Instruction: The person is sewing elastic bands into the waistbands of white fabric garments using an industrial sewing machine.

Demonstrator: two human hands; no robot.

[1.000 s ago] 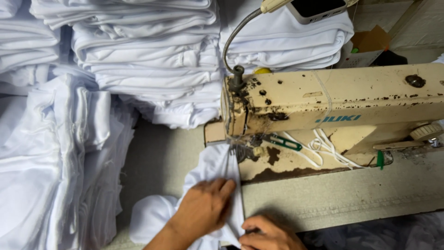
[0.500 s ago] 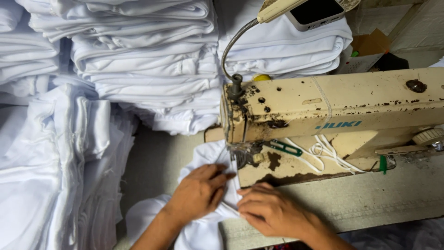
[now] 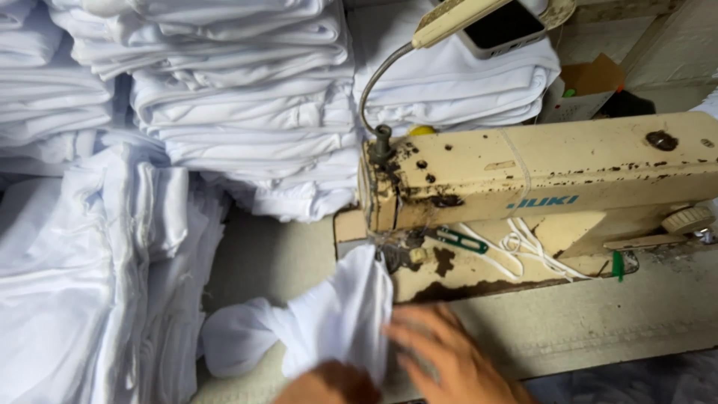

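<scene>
White cloth piece [image 3: 329,322] lies on table [image 3: 568,329], long axis diagonal, top corner tucked under sewing machine [image 3: 538,187] head. Right hand [image 3: 449,359] spread flat, blurred, beside cloth. Left hand [image 3: 329,385] mostly cut off; grip unclear. Brown cardboard box [image 3: 591,82] upper right.

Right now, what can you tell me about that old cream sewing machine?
The sewing machine is a cream, apparently metal body, heavily chipped and rust-spotted, lying across the pale table. A bent grey lamp neck rises from its left end. Small green-handled snips and white cord lie on its bed, under the arm. A white cloth piece runs up to the needle end, with the blurred right hand beside it. Folded white garments are stacked behind.
</scene>
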